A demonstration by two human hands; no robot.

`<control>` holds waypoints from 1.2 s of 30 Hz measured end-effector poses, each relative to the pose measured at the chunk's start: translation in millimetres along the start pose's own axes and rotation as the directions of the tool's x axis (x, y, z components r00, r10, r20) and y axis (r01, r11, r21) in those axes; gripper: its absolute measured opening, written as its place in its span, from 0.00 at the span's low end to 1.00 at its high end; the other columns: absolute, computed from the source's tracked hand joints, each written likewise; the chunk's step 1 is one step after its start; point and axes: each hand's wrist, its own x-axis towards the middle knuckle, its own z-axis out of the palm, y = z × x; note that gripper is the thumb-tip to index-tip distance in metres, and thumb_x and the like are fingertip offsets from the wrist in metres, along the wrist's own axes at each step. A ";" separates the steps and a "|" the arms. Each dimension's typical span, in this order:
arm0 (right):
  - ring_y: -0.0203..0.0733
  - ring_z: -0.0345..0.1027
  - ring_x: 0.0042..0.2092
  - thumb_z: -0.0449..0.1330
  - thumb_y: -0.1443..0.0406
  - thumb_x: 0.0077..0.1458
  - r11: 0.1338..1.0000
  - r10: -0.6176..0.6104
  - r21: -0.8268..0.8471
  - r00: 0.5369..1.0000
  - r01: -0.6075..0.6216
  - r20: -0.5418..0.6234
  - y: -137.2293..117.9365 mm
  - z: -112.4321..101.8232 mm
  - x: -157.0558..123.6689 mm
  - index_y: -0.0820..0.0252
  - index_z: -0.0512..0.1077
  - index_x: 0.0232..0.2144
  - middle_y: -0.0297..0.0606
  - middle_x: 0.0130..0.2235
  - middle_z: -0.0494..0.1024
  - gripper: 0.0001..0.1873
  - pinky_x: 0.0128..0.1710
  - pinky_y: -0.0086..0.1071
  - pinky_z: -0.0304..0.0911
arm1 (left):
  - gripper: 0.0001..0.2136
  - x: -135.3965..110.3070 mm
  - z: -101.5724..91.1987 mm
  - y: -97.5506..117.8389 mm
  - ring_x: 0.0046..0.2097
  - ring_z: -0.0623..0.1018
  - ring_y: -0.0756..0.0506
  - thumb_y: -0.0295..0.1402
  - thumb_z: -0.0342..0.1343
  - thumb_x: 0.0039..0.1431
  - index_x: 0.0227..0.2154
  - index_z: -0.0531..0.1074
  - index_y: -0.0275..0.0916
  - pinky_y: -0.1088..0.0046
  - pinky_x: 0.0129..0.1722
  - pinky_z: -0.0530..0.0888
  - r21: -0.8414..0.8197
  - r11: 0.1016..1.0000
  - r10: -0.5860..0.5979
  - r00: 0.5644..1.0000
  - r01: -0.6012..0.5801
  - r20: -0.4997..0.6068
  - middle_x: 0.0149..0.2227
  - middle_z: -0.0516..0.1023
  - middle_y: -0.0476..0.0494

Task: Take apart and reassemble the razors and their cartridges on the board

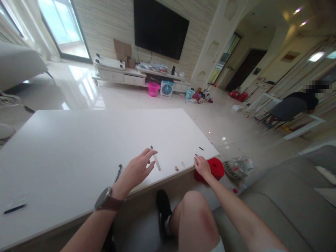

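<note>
A slim, pale pen-like stick [156, 161] with a dark end lies on the white table [86, 140]. My left hand [139, 168] is over it with thumb and fingers apart, the fingertips reaching across its upper part; whether they touch it I cannot tell. At the table's right front edge, my right hand [202, 166] has its fingers curled together. A small dark tip [196, 154] pokes out past those fingers, but most of what they hold is hidden. Just beyond lies a short black piece [201, 148]. Between the hands are a small brownish bit [176, 168] and a clear scrap [183, 164].
Behind my left wrist lies a black pen-like tool [119, 172], and a dark stick [15, 209] is at the far left. A red stool [216, 168] and a plastic bag [238, 167] stand beside the table, near a grey sofa [296, 199]. A person [291, 105] sits at the far right.
</note>
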 end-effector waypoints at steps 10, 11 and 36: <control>0.49 0.63 0.59 0.51 0.64 0.62 0.994 0.092 -0.056 0.995 -0.091 0.023 26.0 1.2 27.4 0.67 0.70 0.54 0.52 0.58 0.71 0.20 0.61 0.38 0.56 | 0.13 -7.5 -11.7 -19.2 0.37 0.79 0.47 0.33 0.46 0.66 0.51 0.66 0.43 0.67 0.37 0.74 -0.029 0.998 -0.051 0.999 0.051 -0.012 0.50 0.73 0.43; 0.49 0.63 0.60 0.51 0.64 0.62 0.994 0.092 -0.058 0.995 -0.090 0.033 27.7 1.7 30.2 0.68 0.71 0.53 0.52 0.58 0.71 0.21 0.61 0.38 0.56 | 0.13 -8.0 -12.3 -21.3 0.37 0.79 0.47 0.33 0.46 0.66 0.51 0.66 0.43 0.67 0.37 0.74 -0.025 0.998 -0.058 0.998 0.058 -0.007 0.49 0.73 0.43; 0.48 0.62 0.63 0.56 0.72 0.57 0.998 0.012 0.055 0.994 -0.018 0.113 5.9 -32.1 55.2 0.66 0.77 0.42 0.53 0.62 0.68 0.13 0.63 0.37 0.55 | 0.12 -13.7 -23.2 -37.2 0.37 0.79 0.46 0.38 0.47 0.65 0.46 0.71 0.43 0.67 0.38 0.74 -0.056 0.984 -0.168 0.986 0.167 -0.012 0.48 0.76 0.43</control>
